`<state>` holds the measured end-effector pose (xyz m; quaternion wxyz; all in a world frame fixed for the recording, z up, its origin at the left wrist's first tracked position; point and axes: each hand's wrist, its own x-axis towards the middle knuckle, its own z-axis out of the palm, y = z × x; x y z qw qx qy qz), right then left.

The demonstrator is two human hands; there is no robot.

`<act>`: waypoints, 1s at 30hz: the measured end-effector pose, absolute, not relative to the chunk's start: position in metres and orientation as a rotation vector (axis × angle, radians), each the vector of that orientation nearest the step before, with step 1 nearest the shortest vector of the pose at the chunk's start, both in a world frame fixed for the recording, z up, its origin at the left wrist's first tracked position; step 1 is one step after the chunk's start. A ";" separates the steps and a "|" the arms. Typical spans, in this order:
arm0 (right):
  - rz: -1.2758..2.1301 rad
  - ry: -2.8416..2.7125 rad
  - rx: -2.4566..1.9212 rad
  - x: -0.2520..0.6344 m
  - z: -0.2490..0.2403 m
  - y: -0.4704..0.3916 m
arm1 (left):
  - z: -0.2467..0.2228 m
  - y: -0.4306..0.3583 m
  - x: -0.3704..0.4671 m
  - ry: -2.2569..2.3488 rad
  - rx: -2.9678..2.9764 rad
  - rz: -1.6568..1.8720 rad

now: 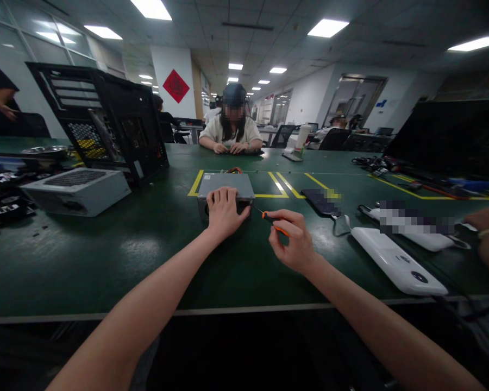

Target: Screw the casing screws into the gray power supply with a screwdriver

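Left hand: we are grasping the grey metal box [244,183] with our left hand [224,213], its fingers lying over the top and its thumb pressing at the front.
Right hand: we are gripping an orange-and-black screwdriver [274,222] with our right hand [295,241], pointing its shaft at the box's right front corner; whether the tip is touching, we cannot tell.
Metal box: it is sitting around the middle of the green bench [142,282], well back from the near edge, overlapping yellow tape [195,183].
Bench left: a second grey box [81,193] is resting just beside a black computer case [120,122].
Bench right: a dark phone [320,202] is lying beyond our right hand, and a white device [397,260] is lying towards the near right corner.
Far edge: a person [233,127] is sitting opposite us, resting both hands on the bench.
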<state>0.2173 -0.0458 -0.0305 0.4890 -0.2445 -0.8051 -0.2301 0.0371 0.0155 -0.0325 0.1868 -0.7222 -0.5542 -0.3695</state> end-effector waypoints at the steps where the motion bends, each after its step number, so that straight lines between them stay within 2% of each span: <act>1: -0.555 -1.947 -0.595 0.217 -0.030 -0.046 | -0.033 0.015 0.037 -1.560 -2.034 -1.041; 30: -0.509 -2.042 -0.572 0.218 -0.032 -0.045 | -0.031 0.015 0.038 -1.584 -2.037 -1.046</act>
